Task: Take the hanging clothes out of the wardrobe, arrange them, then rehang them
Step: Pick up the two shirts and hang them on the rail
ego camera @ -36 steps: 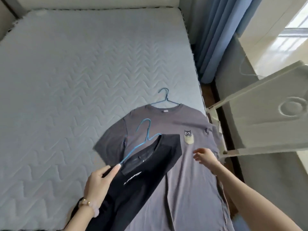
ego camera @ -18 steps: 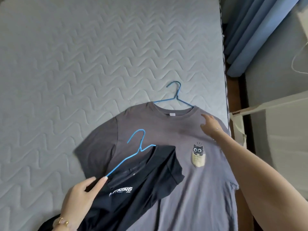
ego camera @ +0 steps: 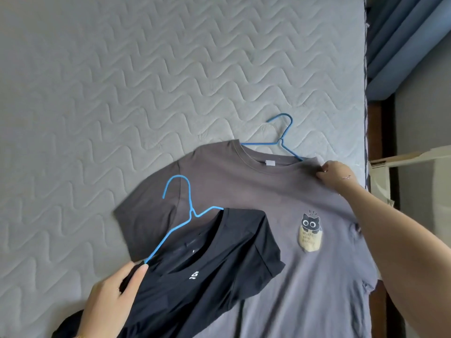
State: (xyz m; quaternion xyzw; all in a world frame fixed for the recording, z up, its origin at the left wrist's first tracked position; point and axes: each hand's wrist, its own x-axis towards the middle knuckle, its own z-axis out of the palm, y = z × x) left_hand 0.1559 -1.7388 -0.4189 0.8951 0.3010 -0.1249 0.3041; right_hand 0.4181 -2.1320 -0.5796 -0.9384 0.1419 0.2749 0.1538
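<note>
A grey T-shirt (ego camera: 244,191) with a small cat print lies flat on the mattress (ego camera: 122,81), its blue wire hanger (ego camera: 280,140) sticking out of the collar. On top of it lies a black T-shirt (ego camera: 207,269) on a second blue hanger (ego camera: 183,211). My left hand (ego camera: 114,296) pinches the black shirt's shoulder where the hanger arm enters it. My right hand (ego camera: 336,175) grips the grey shirt's shoulder fabric by the collar, close to the bed's right edge.
The quilted mattress stretches wide to the left and far side. Blue curtains (ego camera: 402,45) hang at the upper right. A pale wardrobe door (ego camera: 415,157) juts in at the right, beyond the dark floor gap beside the bed.
My right hand moved up from the grey shirt's middle to its right shoulder and took hold of the fabric. The view has closed in on the shirts. My left hand keeps its hold.
</note>
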